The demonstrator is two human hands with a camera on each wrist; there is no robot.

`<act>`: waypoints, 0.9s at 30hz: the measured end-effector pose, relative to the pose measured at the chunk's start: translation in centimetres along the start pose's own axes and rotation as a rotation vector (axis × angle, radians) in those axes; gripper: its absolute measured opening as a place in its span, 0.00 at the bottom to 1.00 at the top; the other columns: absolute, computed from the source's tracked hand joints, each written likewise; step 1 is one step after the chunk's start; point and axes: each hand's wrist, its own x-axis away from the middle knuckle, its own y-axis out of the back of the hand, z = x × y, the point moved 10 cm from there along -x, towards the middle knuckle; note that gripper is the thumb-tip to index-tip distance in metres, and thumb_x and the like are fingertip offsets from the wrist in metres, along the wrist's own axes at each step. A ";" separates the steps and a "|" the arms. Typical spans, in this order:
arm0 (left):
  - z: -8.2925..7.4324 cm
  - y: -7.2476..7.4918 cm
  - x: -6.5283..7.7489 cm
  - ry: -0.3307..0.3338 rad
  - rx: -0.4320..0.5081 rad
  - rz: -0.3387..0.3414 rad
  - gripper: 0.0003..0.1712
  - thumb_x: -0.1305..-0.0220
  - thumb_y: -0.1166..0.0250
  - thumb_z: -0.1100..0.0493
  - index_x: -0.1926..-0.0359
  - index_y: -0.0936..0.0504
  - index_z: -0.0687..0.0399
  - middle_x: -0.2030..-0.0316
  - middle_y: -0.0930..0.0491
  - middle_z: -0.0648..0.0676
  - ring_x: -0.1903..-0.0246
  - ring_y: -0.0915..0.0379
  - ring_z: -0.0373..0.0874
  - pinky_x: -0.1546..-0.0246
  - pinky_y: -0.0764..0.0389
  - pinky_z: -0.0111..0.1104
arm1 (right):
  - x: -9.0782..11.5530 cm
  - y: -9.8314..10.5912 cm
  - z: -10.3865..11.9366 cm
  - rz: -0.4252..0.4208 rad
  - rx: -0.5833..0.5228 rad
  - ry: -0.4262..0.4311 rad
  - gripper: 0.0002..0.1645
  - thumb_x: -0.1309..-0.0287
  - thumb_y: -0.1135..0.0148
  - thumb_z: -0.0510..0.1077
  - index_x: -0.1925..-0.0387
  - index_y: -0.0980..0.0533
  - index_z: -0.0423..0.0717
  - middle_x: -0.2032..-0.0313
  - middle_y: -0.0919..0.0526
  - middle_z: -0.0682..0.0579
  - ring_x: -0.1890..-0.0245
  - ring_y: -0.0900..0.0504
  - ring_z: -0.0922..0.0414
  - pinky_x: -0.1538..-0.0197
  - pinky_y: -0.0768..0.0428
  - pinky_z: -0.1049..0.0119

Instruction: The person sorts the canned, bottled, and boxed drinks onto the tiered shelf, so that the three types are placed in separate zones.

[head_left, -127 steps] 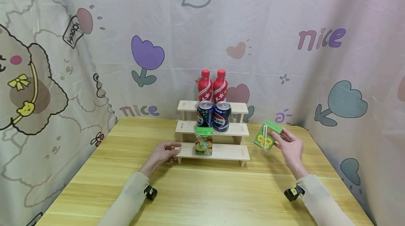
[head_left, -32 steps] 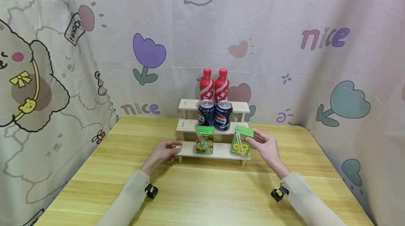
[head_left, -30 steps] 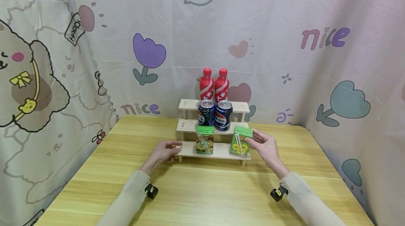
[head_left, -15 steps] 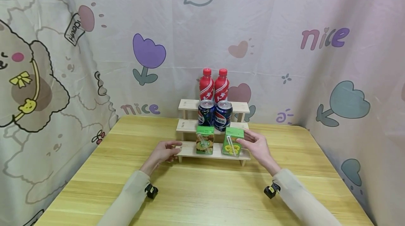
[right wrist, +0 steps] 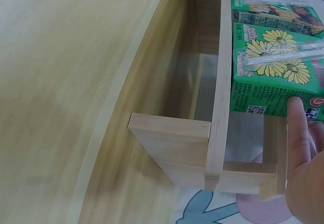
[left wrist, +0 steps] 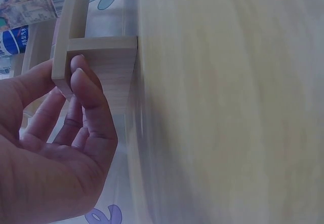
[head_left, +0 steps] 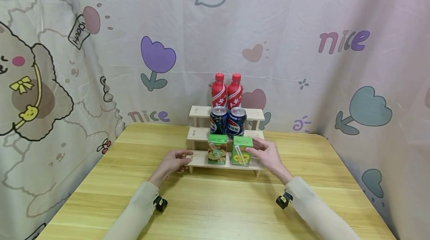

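Note:
My right hand (head_left: 267,155) holds a green drink carton with yellow daisies and a wrapped straw (head_left: 242,152) by its right side. The carton is upright at the lowest step of a wooden three-tier stand (head_left: 198,159). In the right wrist view its base meets the board, with the thumb on its side; the other fingers are mostly hidden. Just left stands another green drink carton (head_left: 217,150), with a narrow gap between. My left hand (head_left: 174,161) pinches the left end of the lowest step; the left wrist view shows fingers (left wrist: 88,89) curled at the board's end.
Two blue soda cans (head_left: 236,122) stand on the middle step. Behind them, two red bottles (head_left: 219,90) stand on the top step. The stand sits toward the back of a wooden table (head_left: 215,206), before a patterned curtain (head_left: 285,46).
My right hand has brought the daisy carton leftward from beside the stand onto the lowest step, closer to the other carton. The left hand has stayed at the stand's left end.

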 end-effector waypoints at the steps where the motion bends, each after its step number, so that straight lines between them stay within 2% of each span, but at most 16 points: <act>1: 0.0 0.0 0.0 -0.003 -0.001 0.000 0.21 0.36 0.33 0.60 0.42 0.20 0.59 0.67 0.17 0.53 0.77 0.22 0.41 0.77 0.21 0.30 | 0.0 -0.1 0.1 0.002 0.009 0.005 0.37 0.48 0.27 0.40 0.37 0.28 0.39 0.45 0.19 0.36 0.50 0.16 0.55 0.53 0.14 0.68; 9: 0.1 0.0 -0.1 -0.004 -0.008 -0.003 0.22 0.36 0.33 0.60 0.42 0.21 0.60 0.66 0.17 0.53 0.77 0.23 0.41 0.76 0.20 0.31 | -0.4 -0.7 0.3 0.034 0.056 0.009 0.37 0.47 0.27 0.43 0.36 0.29 0.40 0.44 0.19 0.38 0.45 0.19 0.46 0.49 0.16 0.69; 14: 0.0 -0.1 0.0 0.007 -0.010 0.000 0.22 0.35 0.34 0.61 0.41 0.22 0.61 0.66 0.17 0.53 0.76 0.23 0.42 0.75 0.20 0.31 | -0.7 -1.3 0.5 0.061 0.089 0.025 0.37 0.46 0.27 0.44 0.35 0.29 0.40 0.44 0.20 0.39 0.43 0.20 0.45 0.45 0.18 0.66; 22: -2.7 -0.5 2.3 0.005 0.001 0.031 0.22 0.34 0.37 0.63 0.41 0.23 0.65 0.65 0.17 0.55 0.74 0.21 0.43 0.71 0.18 0.33 | -1.0 -1.7 0.5 0.080 0.070 0.041 0.36 0.46 0.28 0.43 0.36 0.28 0.40 0.44 0.19 0.39 0.44 0.19 0.45 0.46 0.18 0.67; 27: -3.0 -0.5 2.6 -0.008 0.010 0.030 0.21 0.34 0.36 0.63 0.41 0.23 0.66 0.65 0.18 0.55 0.74 0.22 0.43 0.73 0.19 0.33 | -0.9 -1.9 0.9 0.109 0.063 0.046 0.35 0.43 0.29 0.42 0.36 0.29 0.38 0.44 0.20 0.37 0.44 0.20 0.44 0.46 0.18 0.68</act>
